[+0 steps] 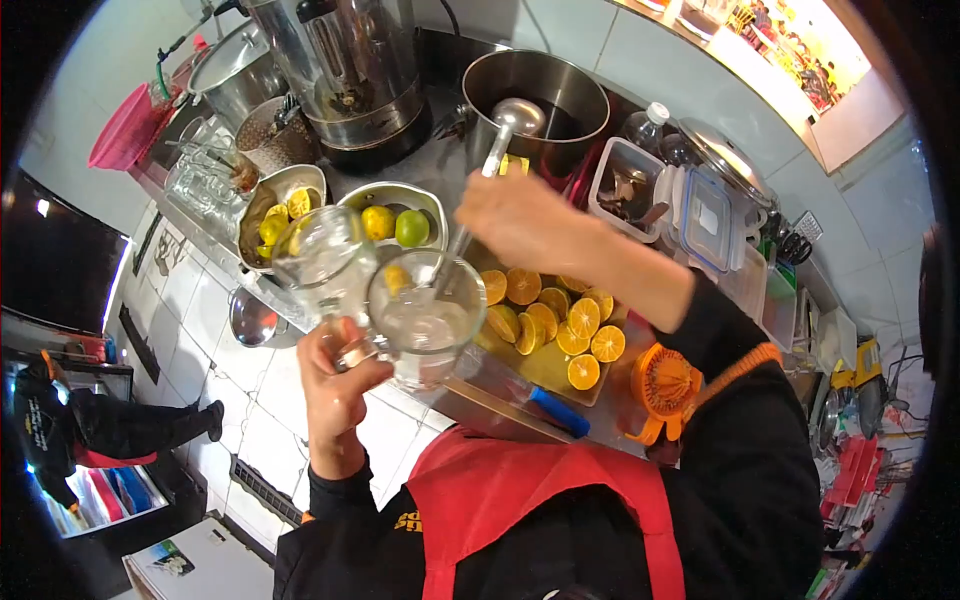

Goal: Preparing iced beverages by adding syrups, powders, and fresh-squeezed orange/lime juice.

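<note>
My left hand (337, 375) grips the handles of two clear glass mugs at once; one mug (322, 255) is on the left, the other mug (427, 322) beside it on the right. My right hand (514, 221) is closed around the handle of a metal ladle (517, 118), whose bowl shows over the rim of a large steel pot (600, 82) holding dark contents. The lower end of a metal shaft reaches the right mug. Below my right forearm, halved oranges (583, 319) lie on a cutting board (555, 371), near a blue-handled knife (559, 411).
An orange plastic citrus juicer (664, 386) stands right of the board. Metal pans hold limes (412, 227) and cut citrus (274, 225). A steel urn (360, 75), glass mugs (202, 180) and plastic containers (622, 180) line the counter. Another person (97, 427) stands at far left.
</note>
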